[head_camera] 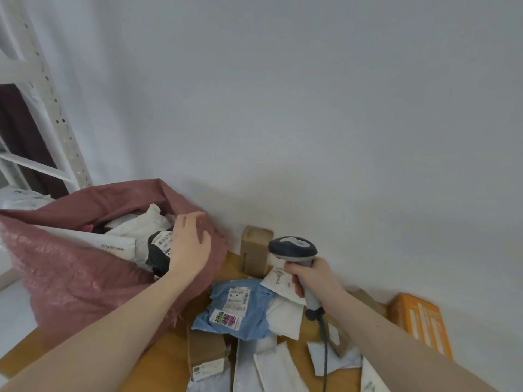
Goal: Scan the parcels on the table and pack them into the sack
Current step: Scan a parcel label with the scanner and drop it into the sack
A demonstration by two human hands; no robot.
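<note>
Risk sits at the sack (pixel 93 275) mouth, left of centre: the left hand (pixel 189 244), fingers relaxed, seemingly rests on a black parcel (pixel 160 254) that could slide out. The right hand (pixel 312 278) grips the scanner (pixel 294 247), whose cord may snag table parcels.

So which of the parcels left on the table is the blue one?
The soft blue parcel in the middle of the table, with a pink-and-black sticker. Those around it are white mailers or brown and orange boxes.

White perforated metal shelving (pixel 42 89) at far left against a plain pale wall (pixel 311 108)
</note>
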